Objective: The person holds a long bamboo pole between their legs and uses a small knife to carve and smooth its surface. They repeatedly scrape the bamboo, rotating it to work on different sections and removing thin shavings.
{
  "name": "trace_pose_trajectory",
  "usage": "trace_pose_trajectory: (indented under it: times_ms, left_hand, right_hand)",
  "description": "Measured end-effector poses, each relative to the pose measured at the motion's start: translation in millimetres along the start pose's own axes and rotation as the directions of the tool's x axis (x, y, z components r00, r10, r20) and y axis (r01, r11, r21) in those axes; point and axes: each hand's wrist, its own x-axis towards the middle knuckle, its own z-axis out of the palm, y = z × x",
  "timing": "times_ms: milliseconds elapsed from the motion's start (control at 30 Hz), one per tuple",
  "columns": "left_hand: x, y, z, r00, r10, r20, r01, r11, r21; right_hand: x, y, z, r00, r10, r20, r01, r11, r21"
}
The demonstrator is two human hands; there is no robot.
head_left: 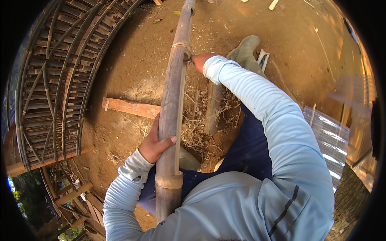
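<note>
A long bamboo pole (pixel 169 100) runs from my lap away to the top of the view, with pale ringed joints and an open slot along its right side. My left hand (pixel 154 143) wraps round the pole's near half, thumb lying across the top. Farther along, my right hand (pixel 202 62) is closed at the pole's right side, just below a joint with a notch cut in it. Its fingertips are mostly hidden, so what it grips does not show.
A reddish wooden board (pixel 130 107) lies on the dirt left of the pole. Pale shavings (pixel 205 136) and a short bamboo piece (pixel 213 108) are beneath. A slatted bamboo frame (pixel 60 80) stands at left. My rubber boot (pixel 246 50) extends ahead; a corrugated clear sheet (pixel 327 138) is at right.
</note>
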Motion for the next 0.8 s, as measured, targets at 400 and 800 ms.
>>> trace_pose_trajectory:
  times_ms: [400,800]
  left_hand:
    - [1,2,-1,1.000,0.006,0.025,-0.007,0.999,0.054]
    - [2,-2,-1,1.000,0.002,0.004,-0.002,1.000,-0.022]
  right_hand:
    - [0,-4,6,0.998,0.056,-0.004,-0.056,0.998,0.004]
    - [-12,47,74,0.905,0.295,-0.306,-0.008,0.732,0.682]
